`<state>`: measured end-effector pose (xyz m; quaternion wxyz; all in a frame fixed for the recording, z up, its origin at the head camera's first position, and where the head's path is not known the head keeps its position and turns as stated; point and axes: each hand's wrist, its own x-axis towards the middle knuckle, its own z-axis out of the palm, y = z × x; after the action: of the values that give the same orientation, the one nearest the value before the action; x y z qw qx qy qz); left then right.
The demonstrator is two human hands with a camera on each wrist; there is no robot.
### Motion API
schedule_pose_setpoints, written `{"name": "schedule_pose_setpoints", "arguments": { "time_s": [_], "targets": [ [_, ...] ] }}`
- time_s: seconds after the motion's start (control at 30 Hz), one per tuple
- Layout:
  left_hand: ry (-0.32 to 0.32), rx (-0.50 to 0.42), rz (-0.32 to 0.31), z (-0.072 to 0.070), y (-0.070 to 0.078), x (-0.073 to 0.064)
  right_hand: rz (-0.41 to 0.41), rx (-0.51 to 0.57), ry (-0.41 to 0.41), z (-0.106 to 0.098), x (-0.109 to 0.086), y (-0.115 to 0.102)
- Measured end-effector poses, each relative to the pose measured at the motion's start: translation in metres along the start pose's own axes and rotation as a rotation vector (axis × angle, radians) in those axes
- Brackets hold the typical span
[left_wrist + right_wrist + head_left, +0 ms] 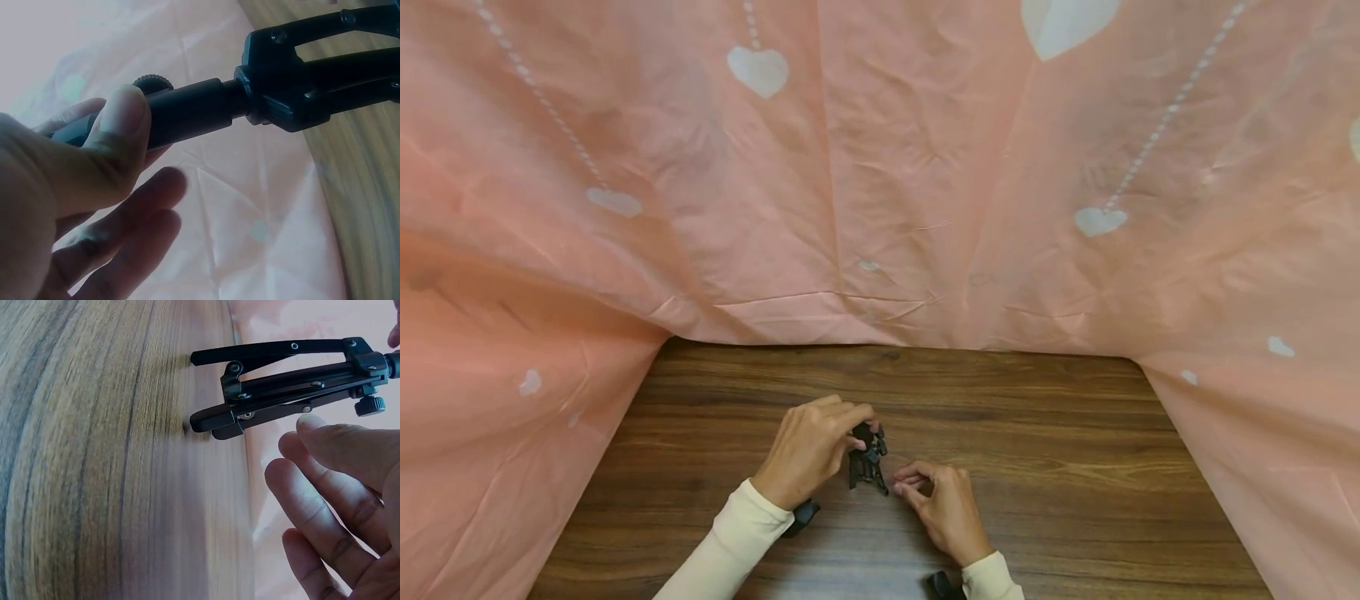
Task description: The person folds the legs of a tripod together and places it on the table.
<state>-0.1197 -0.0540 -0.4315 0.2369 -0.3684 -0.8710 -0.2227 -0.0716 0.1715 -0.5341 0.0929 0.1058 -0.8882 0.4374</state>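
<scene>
A small black tripod (868, 468) stands over the wooden table, its legs pointing down and partly spread. My left hand (812, 442) grips its upper column, thumb on one side; the left wrist view shows the tripod's tube (190, 115) and a ridged knob beside that thumb. To the right of the legs is my right hand (946, 504), with its thumb and fingers apart and nothing held between them. In the right wrist view, the right thumb (337, 440) lies very near one tripod leg (281, 415); whether they touch I cannot tell.
The brown wooden table (1060, 450) spreads out beneath both hands. Pink cloth (910, 183) with white hearts hangs behind it and along both sides. A dark wrist camera (802, 517) sits at the left wrist, another (942, 585) at the right.
</scene>
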Motion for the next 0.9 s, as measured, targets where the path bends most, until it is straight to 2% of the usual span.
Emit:
{"name": "schedule_pose_setpoints", "arguments": {
  "time_s": [0.37, 0.6, 0.73, 0.9],
  "targets": [
    [0.076, -0.093, -0.114, 0.001, -0.008, -0.006, 0.014, 0.014, 0.044, -0.005, 0.001, -0.002],
    [0.152, -0.135, -0.195, -0.002, -0.014, -0.011, 0.024, -0.046, 0.108, -0.008, 0.002, -0.002],
    [0.194, -0.178, -0.243, -0.005, -0.016, -0.012, -0.001, -0.107, 0.152, -0.008, 0.003, -0.001],
    [0.253, -0.223, -0.27, -0.007, -0.018, -0.014, -0.065, -0.149, 0.185, -0.01, 0.006, 0.0]
  ]
}}
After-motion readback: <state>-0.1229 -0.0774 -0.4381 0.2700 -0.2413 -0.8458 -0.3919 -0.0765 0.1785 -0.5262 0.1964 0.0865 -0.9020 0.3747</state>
